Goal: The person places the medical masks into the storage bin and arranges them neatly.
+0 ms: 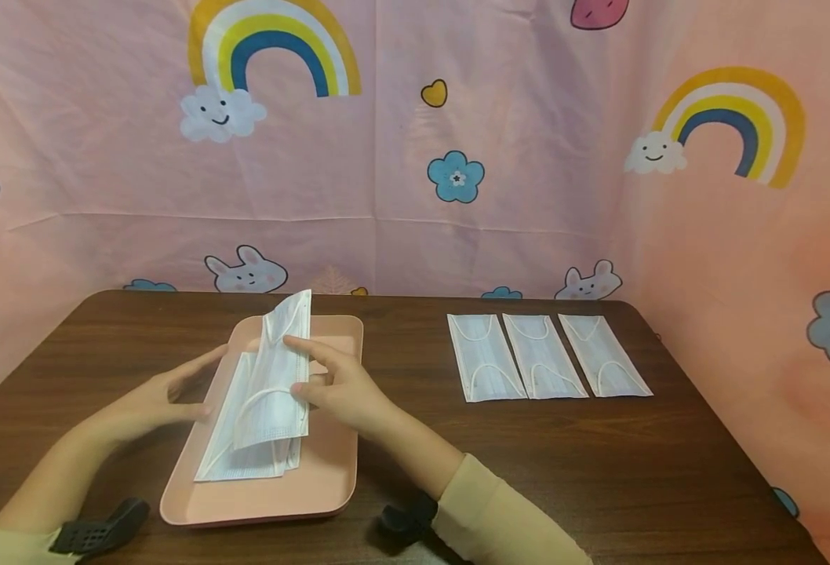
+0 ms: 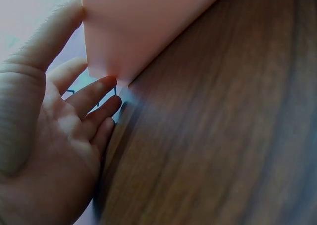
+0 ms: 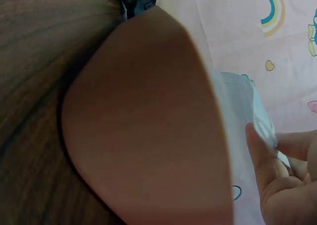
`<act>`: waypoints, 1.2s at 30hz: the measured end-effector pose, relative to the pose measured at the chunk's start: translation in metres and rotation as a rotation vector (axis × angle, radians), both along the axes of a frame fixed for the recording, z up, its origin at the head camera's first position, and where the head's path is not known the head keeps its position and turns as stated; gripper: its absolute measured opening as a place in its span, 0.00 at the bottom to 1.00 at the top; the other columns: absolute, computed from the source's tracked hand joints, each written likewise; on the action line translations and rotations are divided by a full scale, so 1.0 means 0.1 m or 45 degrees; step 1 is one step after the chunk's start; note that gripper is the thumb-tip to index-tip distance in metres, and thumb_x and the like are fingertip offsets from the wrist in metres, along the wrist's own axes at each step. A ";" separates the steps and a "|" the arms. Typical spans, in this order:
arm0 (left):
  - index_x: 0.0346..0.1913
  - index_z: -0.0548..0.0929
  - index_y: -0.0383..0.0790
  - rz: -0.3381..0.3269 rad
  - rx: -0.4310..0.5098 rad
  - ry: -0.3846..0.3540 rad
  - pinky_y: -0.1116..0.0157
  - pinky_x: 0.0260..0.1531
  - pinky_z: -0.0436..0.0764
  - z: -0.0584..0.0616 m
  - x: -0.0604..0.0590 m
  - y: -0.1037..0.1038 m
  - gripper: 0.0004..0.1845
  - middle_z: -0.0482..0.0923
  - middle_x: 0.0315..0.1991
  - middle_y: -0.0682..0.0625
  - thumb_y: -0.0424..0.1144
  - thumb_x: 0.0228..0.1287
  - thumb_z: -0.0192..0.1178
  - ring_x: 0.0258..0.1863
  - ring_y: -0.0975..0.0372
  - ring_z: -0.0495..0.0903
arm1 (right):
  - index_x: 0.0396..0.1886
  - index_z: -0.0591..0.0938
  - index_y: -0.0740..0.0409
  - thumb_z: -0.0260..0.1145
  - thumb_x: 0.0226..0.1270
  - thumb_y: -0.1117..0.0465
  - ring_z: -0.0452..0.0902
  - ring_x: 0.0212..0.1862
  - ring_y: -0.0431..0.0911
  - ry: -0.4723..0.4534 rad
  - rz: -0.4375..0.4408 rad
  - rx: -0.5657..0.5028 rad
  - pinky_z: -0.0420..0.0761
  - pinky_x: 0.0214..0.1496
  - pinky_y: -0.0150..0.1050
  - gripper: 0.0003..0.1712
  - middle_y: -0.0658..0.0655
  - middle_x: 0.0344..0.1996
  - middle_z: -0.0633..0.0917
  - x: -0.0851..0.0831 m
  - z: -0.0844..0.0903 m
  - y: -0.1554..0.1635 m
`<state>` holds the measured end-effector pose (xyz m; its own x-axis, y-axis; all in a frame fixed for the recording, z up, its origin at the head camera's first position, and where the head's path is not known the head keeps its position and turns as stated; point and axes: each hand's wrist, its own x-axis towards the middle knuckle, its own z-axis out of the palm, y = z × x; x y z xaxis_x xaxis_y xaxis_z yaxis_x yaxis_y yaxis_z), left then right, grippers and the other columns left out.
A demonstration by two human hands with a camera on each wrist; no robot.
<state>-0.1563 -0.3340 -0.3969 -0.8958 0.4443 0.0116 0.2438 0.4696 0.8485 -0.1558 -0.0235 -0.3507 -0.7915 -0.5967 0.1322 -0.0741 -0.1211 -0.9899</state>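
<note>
Aloft, mask (image 1: 274, 367) in right grip (image 1: 347, 390)

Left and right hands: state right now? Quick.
Left hand: open, fingers at the rim of the pink tray, gripping nothing.
Right hand: closed, pinching a face mask by its edge, above the tray.
</note>
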 end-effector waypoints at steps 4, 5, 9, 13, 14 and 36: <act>0.76 0.50 0.51 -0.007 0.023 -0.013 0.28 0.52 0.50 0.00 0.00 0.00 0.46 0.45 0.73 0.34 0.31 0.59 0.63 0.68 0.34 0.43 | 0.69 0.70 0.52 0.60 0.62 0.78 0.81 0.35 0.40 -0.005 -0.032 0.039 0.82 0.36 0.37 0.36 0.52 0.53 0.77 -0.02 -0.06 -0.10; 0.76 0.50 0.50 -0.008 0.026 -0.015 0.28 0.52 0.50 0.00 -0.01 0.00 0.46 0.44 0.73 0.34 0.31 0.59 0.63 0.67 0.33 0.42 | 0.68 0.70 0.52 0.61 0.61 0.78 0.81 0.34 0.40 -0.005 -0.043 0.049 0.82 0.35 0.37 0.36 0.51 0.53 0.77 -0.02 -0.07 -0.12; 0.76 0.51 0.50 -0.010 0.023 -0.016 0.26 0.51 0.49 0.00 -0.01 0.00 0.46 0.44 0.74 0.34 0.32 0.59 0.63 0.67 0.32 0.41 | 0.68 0.71 0.50 0.64 0.59 0.79 0.81 0.34 0.38 -0.011 -0.077 0.085 0.82 0.34 0.35 0.38 0.51 0.57 0.75 -0.02 -0.10 -0.21; 0.76 0.50 0.49 -0.017 0.036 -0.026 0.26 0.50 0.48 0.02 0.00 0.01 0.45 0.43 0.74 0.34 0.32 0.59 0.62 0.67 0.32 0.41 | 0.67 0.71 0.50 0.66 0.56 0.79 0.82 0.36 0.38 -0.021 -0.098 0.130 0.82 0.35 0.35 0.39 0.57 0.56 0.75 -0.04 -0.13 -0.28; 0.76 0.50 0.49 -0.018 0.040 -0.027 0.26 0.50 0.48 0.02 0.00 0.01 0.45 0.43 0.74 0.34 0.31 0.59 0.62 0.67 0.32 0.41 | 0.67 0.71 0.50 0.66 0.56 0.79 0.82 0.37 0.39 -0.019 -0.102 0.147 0.82 0.35 0.35 0.40 0.57 0.56 0.75 -0.04 -0.14 -0.29; 0.76 0.51 0.50 -0.005 0.038 -0.025 0.27 0.52 0.50 -0.02 0.02 -0.01 0.44 0.46 0.73 0.35 0.31 0.61 0.61 0.69 0.64 0.48 | 0.62 0.77 0.45 0.79 0.49 0.59 0.74 0.44 0.35 0.344 -0.190 0.926 0.72 0.44 0.28 0.37 0.47 0.43 0.82 -0.08 -0.29 -0.41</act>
